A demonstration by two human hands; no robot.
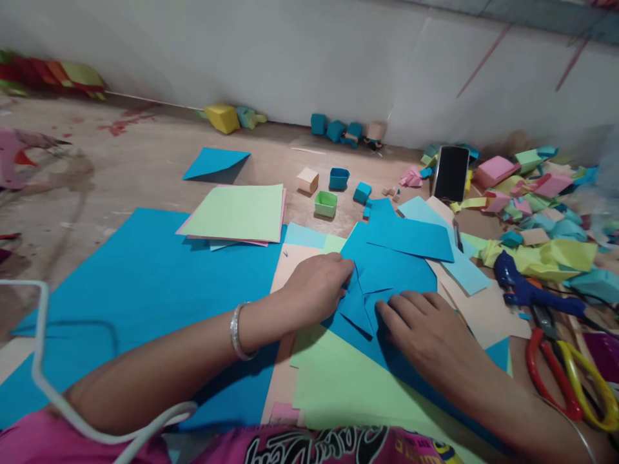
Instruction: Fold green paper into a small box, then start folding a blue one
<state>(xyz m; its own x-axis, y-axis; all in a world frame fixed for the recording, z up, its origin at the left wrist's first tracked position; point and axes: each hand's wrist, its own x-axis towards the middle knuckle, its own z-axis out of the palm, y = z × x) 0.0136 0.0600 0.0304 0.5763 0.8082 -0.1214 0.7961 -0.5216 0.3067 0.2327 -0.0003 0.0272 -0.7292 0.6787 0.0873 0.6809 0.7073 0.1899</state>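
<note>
A small folded piece of blue paper (358, 305) with crossing creased flaps lies on a larger blue sheet (413, 274). My left hand (322, 283) is closed on its left edge, thumb and fingers pressed together. My right hand (425, 322) rests palm down at its right side. Its fingers are slightly bent and a little apart, tips near the flaps; whether they touch the paper is hard to tell. Beyond it lies a blue strip (411, 238). Pale green sheets (333, 380) lie under the blue sheet, near my body.
A large blue sheet (159, 277) covers the left, with stacked coloured sheets (236, 212) on it. Small paper boxes, including a green box (325, 203), stand farther back. At right are a phone (451, 173), a blue glue gun (532, 290), scissors (556, 367) and piled paper pieces. A white cable (41, 348) crosses at left.
</note>
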